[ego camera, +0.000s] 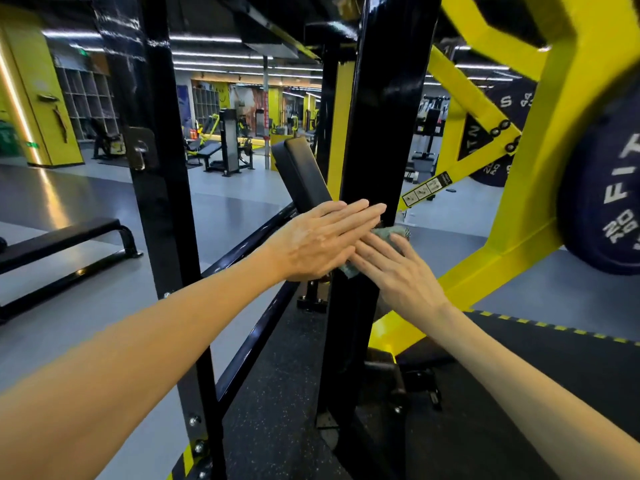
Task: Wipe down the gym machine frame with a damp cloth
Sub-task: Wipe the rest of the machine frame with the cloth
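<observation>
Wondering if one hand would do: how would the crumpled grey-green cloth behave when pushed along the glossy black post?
Probably floppy: the crumpled grey-green cloth bunches out from under the flat left hand and right hand. Likely to slide easily, since the glossy black post looks smooth. It could slip loose without that pressure.

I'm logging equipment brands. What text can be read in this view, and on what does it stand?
"FIT": near weight plate, cut off at the picture's edge.
"S" and "44": far weight plate.
"TN": black triangular panel.
Warning sticker: too small to read.
Near weight plate's lower figures: too blurred to read.
</observation>
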`<action>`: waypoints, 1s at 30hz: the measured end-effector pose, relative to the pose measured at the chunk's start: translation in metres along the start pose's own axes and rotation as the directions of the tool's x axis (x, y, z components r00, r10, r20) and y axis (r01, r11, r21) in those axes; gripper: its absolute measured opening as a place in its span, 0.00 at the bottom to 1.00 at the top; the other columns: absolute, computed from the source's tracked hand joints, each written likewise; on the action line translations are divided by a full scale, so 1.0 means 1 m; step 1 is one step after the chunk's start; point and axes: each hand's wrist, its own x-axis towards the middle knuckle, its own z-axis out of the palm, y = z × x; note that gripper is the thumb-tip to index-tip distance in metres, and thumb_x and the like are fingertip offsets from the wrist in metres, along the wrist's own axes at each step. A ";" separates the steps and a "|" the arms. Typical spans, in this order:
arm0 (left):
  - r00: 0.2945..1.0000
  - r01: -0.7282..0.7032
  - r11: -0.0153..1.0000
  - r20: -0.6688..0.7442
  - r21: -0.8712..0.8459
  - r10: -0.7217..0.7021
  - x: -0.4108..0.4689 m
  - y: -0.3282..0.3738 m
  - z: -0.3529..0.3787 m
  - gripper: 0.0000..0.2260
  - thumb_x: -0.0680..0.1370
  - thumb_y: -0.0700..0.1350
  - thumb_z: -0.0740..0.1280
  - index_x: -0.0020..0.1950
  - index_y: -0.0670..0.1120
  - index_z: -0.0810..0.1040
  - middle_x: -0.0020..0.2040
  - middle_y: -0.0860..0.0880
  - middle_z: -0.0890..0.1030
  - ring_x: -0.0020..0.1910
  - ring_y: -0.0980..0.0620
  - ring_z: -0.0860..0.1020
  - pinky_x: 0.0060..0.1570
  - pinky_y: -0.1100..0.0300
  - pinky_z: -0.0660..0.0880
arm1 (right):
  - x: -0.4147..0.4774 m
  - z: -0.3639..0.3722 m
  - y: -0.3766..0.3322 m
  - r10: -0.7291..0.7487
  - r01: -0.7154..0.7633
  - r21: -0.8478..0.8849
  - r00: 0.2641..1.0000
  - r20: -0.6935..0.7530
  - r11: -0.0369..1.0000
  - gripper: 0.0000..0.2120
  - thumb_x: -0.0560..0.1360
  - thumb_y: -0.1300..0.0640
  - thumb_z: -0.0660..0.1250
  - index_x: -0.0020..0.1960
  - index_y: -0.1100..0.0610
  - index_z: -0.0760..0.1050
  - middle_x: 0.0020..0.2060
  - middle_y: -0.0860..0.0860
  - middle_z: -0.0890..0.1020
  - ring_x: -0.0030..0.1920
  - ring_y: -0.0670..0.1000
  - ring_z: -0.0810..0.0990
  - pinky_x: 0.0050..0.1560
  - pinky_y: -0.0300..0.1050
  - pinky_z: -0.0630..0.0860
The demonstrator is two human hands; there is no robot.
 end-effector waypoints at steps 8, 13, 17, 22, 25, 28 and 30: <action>0.970 0.161 0.981 -0.167 -0.109 -0.178 0.025 -0.026 -0.040 0.23 0.83 0.43 0.56 0.77 0.36 0.62 0.77 0.39 0.63 0.76 0.45 0.64 0.75 0.51 0.60 | 0.058 -0.060 0.039 0.096 -0.084 0.077 0.982 -0.161 0.993 0.34 0.71 0.70 0.69 0.75 0.59 0.65 0.75 0.56 0.67 0.76 0.55 0.61 0.74 0.53 0.56; 0.850 0.319 0.889 -0.316 -0.329 -0.422 0.034 -0.007 -0.043 0.21 0.80 0.45 0.62 0.71 0.37 0.71 0.65 0.41 0.79 0.58 0.46 0.81 0.57 0.56 0.76 | 0.049 -0.059 0.037 0.348 -0.257 0.260 0.843 -0.411 0.931 0.25 0.71 0.67 0.74 0.67 0.64 0.74 0.72 0.60 0.70 0.74 0.59 0.65 0.73 0.58 0.64; 0.786 0.389 0.789 -0.274 -0.476 -0.553 0.045 -0.003 -0.046 0.17 0.74 0.40 0.74 0.62 0.40 0.78 0.54 0.46 0.81 0.46 0.49 0.81 0.44 0.58 0.79 | 0.046 -0.054 0.026 0.613 -0.381 0.531 0.695 -0.376 0.757 0.30 0.65 0.69 0.79 0.65 0.65 0.76 0.67 0.61 0.74 0.64 0.60 0.78 0.57 0.54 0.78; 0.620 0.513 0.329 0.077 -0.793 -0.781 0.052 -0.010 -0.063 0.18 0.74 0.44 0.76 0.63 0.47 0.79 0.51 0.55 0.79 0.36 0.59 0.78 0.41 0.73 0.73 | 0.054 -0.075 0.019 0.585 -0.274 0.560 0.632 -0.508 0.782 0.20 0.65 0.74 0.76 0.56 0.68 0.81 0.58 0.60 0.82 0.53 0.56 0.84 0.53 0.42 0.79; 0.570 0.520 0.125 0.235 -0.845 -0.787 0.046 -0.016 -0.068 0.11 0.77 0.47 0.73 0.58 0.55 0.80 0.49 0.59 0.81 0.39 0.66 0.78 0.43 0.70 0.73 | 0.063 -0.089 0.019 0.625 -0.214 0.664 0.621 -0.474 0.716 0.18 0.69 0.72 0.74 0.58 0.66 0.81 0.59 0.55 0.81 0.56 0.49 0.82 0.58 0.31 0.74; 0.572 0.425 -0.116 0.366 -0.898 -0.734 0.034 -0.022 -0.078 0.09 0.79 0.42 0.70 0.57 0.54 0.79 0.51 0.55 0.84 0.51 0.60 0.82 0.52 0.64 0.78 | 0.074 -0.098 0.016 0.670 -0.130 0.865 0.691 -0.271 0.485 0.18 0.73 0.69 0.71 0.62 0.62 0.79 0.63 0.50 0.79 0.63 0.43 0.77 0.63 0.36 0.74; 0.534 0.397 -0.312 0.493 -0.863 -0.687 0.027 -0.027 -0.087 0.10 0.80 0.40 0.68 0.60 0.47 0.78 0.55 0.46 0.84 0.56 0.50 0.82 0.56 0.57 0.79 | 0.081 -0.099 0.013 0.645 -0.130 0.941 0.756 -0.110 0.313 0.19 0.75 0.67 0.69 0.65 0.57 0.78 0.64 0.47 0.79 0.65 0.41 0.75 0.66 0.42 0.73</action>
